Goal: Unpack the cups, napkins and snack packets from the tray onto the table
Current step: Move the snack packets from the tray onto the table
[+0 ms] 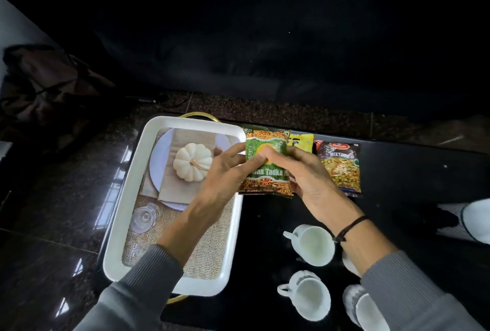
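A green snack packet (267, 185) is held over the black table just right of the white tray (127, 198). My left hand (225, 174) grips its left edge and my right hand (305, 179) grips its right side, thumb across the front. Behind it a yellow packet (302, 141) peeks out, and a dark "Mixture" packet (340, 167) lies flat to the right. Two white cups (314, 246) (309, 296) stand near me on the table, with a third cup (364, 309) partly hidden by my right sleeve.
The tray's floor bears a printed picture of a pumpkin on a plate and burlap; a small clear glass (144, 218) shows at its left side. Gold handles stick out at both tray ends. A white striped cloth (466, 220) lies at the right edge. Dark speckled floor surrounds the table.
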A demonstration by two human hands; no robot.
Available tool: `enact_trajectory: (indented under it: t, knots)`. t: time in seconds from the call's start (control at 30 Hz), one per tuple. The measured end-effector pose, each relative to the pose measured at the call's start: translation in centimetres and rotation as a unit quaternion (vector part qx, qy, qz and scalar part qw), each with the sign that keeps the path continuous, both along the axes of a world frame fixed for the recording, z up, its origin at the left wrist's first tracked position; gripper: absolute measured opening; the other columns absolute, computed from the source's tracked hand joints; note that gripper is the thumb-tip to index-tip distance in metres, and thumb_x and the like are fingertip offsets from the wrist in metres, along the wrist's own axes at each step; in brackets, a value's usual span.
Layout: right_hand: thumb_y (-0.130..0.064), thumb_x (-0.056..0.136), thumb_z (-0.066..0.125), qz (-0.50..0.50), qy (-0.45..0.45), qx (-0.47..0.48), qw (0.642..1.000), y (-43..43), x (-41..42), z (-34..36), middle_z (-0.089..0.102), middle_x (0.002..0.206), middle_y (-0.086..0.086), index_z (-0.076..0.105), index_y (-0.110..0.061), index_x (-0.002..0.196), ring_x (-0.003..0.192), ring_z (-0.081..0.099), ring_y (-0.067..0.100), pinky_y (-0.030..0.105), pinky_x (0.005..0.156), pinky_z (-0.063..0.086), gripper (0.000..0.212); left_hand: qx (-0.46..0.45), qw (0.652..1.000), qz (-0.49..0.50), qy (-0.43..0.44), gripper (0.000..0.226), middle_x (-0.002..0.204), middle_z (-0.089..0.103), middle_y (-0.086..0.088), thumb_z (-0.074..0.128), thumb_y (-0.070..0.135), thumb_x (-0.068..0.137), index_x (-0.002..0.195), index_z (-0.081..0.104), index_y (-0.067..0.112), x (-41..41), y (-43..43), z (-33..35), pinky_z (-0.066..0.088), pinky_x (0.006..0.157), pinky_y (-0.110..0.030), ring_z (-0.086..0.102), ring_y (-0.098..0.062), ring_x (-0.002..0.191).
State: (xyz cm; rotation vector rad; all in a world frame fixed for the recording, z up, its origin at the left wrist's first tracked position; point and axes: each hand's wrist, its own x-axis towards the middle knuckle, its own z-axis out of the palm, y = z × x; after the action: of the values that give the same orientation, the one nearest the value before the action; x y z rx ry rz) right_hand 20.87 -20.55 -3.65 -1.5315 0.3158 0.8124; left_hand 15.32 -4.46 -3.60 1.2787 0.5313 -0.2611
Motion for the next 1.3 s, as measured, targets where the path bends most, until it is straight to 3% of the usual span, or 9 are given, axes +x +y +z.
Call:
enact_trajectory:
  t: [0.1,0.23,0.37,0.63,0.77,0.9,1.03,1.17,1.3]
  knots:
    - [-0.047,0.059,0.096,-0.016,-0.004,0.016,1.000,-3.1,0.7,0.9,0.082,0.106,0.001,0.078,-0.021,0.109,0.107,0.075,0.028,0.040,0.094,0.056,0.059,0.006,1.000,-0.016,0.024,0.019,0.101,0.080,0.000,0.063,0.043,0.097,0.101,0.079,0.032,0.5,-2.3,0.6,0.062,0.070,-0.031,0.077,-0.018,0.094]
    - [-0.030,0.070,0.091,-0.135,-0.003,0.057,0.989,-7.4,2.0,1.5,0.083,0.105,0.007,0.079,-0.015,0.109,0.097,0.080,0.024,0.036,0.086,0.060,0.044,0.037,0.998,-0.042,0.038,0.036,0.107,0.077,0.002,0.058,0.054,0.097,0.111,0.077,0.027,1.6,-5.0,0.9,0.061,0.063,-0.033,0.076,-0.023,0.087]
    - [-0.031,0.073,0.091,-0.091,-0.018,-0.008,0.996,-10.6,1.3,1.3,0.083,0.101,0.004,0.078,-0.016,0.110,0.096,0.080,0.023,0.043,0.098,0.057,0.042,0.069,0.994,-0.062,0.062,0.028,0.099,0.078,0.002,0.063,0.041,0.098,0.105,0.075,0.018,2.7,-7.8,0.6,0.061,0.058,-0.030,0.070,-0.008,0.067]
    - [-0.028,0.078,0.087,-0.184,-0.065,-0.102,0.975,-18.2,1.6,-0.6,0.081,0.094,-0.014,0.076,-0.028,0.099,0.082,0.075,-0.001,0.024,0.078,0.052,0.024,0.109,0.982,-0.130,0.083,0.016,0.094,0.080,0.000,0.064,0.026,0.099,0.108,0.072,0.016,4.6,-13.4,-0.7,0.060,0.061,-0.033,0.074,-0.015,0.072]
    - [-0.023,0.079,0.086,-0.237,-0.072,-0.142,0.958,-21.4,3.0,-2.7,0.076,0.093,-0.012,0.070,-0.028,0.100,0.065,0.068,-0.015,0.005,0.055,0.047,0.027,0.117,0.979,-0.134,0.099,0.013,0.089,0.081,0.003,0.061,0.021,0.101,0.107,0.071,0.016,5.6,-15.8,-1.4,0.059,0.058,-0.027,0.074,-0.013,0.070]
    - [-0.031,0.080,0.085,-0.214,-0.055,-0.157,0.963,-22.2,3.9,-4.8,0.072,0.095,-0.017,0.064,-0.024,0.114,0.076,0.066,-0.009,0.014,0.065,0.042,0.041,0.121,0.976,-0.141,0.110,0.013,0.095,0.080,-0.002,0.061,0.022,0.101,0.108,0.071,0.015,6.4,-17.6,-2.2,0.060,0.059,-0.027,0.074,-0.013,0.072]
    - [-0.036,0.083,0.081,-0.187,-0.040,-0.186,0.964,-22.4,4.4,-6.4,0.071,0.080,-0.024,0.066,-0.024,0.113,0.066,0.065,-0.016,0.011,0.059,0.042,0.036,0.127,0.974,-0.143,0.119,0.013,0.097,0.080,-0.004,0.061,0.019,0.101,0.108,0.071,0.014,7.0,-18.4,-2.9,0.059,0.059,-0.028,0.073,-0.014,0.072]
    - [-0.039,0.089,0.074,-0.129,-0.093,-0.281,0.946,-22.5,4.1,-6.8,0.067,0.106,-0.009,0.064,-0.021,0.119,0.085,0.060,-0.002,0.012,0.065,0.039,0.037,0.135,0.973,-0.146,0.120,0.013,0.095,0.080,-0.002,0.060,0.018,0.101,0.108,0.071,0.015,7.0,-18.5,-3.4,0.059,0.058,-0.026,0.073,-0.012,0.071]
    - [-0.036,0.091,0.075,-0.088,-0.133,-0.321,0.934,-22.0,3.1,-6.0,0.058,0.131,0.005,0.056,-0.010,0.133,0.108,0.056,0.015,0.026,0.091,0.043,0.052,0.144,0.970,-0.155,0.123,0.013,0.095,0.080,-0.003,0.060,0.017,0.101,0.107,0.071,0.016,6.7,-18.5,-3.7,0.059,0.056,-0.025,0.074,-0.013,0.071]
